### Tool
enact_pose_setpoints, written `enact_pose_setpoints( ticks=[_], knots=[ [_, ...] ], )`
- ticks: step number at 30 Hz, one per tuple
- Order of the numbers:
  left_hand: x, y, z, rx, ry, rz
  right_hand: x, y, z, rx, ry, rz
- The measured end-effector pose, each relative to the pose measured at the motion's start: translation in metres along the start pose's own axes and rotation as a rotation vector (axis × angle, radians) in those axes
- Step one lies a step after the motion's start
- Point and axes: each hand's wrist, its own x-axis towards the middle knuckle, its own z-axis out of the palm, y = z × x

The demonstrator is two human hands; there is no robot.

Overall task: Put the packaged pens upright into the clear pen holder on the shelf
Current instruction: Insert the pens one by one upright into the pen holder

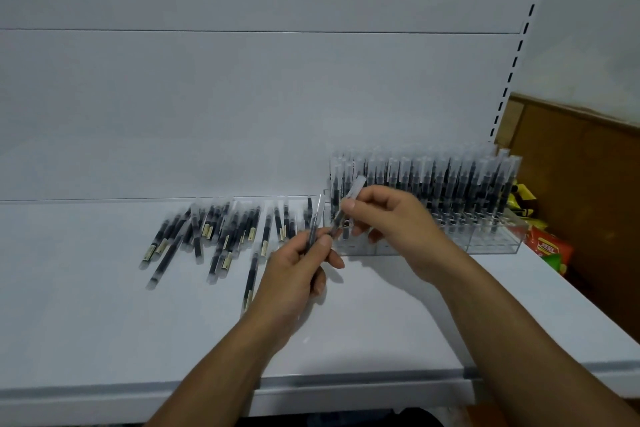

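Observation:
The clear pen holder [491, 244] stands at the back right of the white shelf [104, 322], packed with several upright packaged black pens [450, 177]. Several loose packaged pens [214, 232] lie scattered on the shelf to its left. My right hand [391, 218] pinches one packaged pen [355, 189], tilted, right in front of the holder's left end. My left hand [298, 270] grips another packaged pen [316, 218], pointing up, just left of the holder.
The shelf's white back panel rises behind, with a slotted upright [519, 45] at the right. Colourful snack packets [547, 250] lie beyond the shelf's right edge, against a brown wall. The shelf's front edge [311, 385] runs below my forearms.

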Motion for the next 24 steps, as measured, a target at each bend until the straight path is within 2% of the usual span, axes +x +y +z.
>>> enact_pose_setpoints(
  ticks=[5,9,15,20,24],
  knots=[
    [-0.001,0.001,-0.001,-0.03,0.007,-0.004,0.012,-0.021,-0.025,0.072,0.309,-0.074],
    [0.0,0.001,-0.001,-0.007,0.012,-0.009,0.025,-0.021,-0.033,-0.149,0.413,-0.137],
    [-0.001,0.001,-0.002,0.003,0.013,0.002,0.036,-0.012,-0.031,-0.497,0.364,-0.175],
    [0.0,0.0,-0.002,0.012,0.012,0.003,0.042,-0.001,-0.025,-0.806,0.196,-0.125],
    [-0.001,0.0,-0.002,0.022,0.011,-0.002,0.041,0.013,-0.017,-0.855,0.138,-0.077]
  ],
)
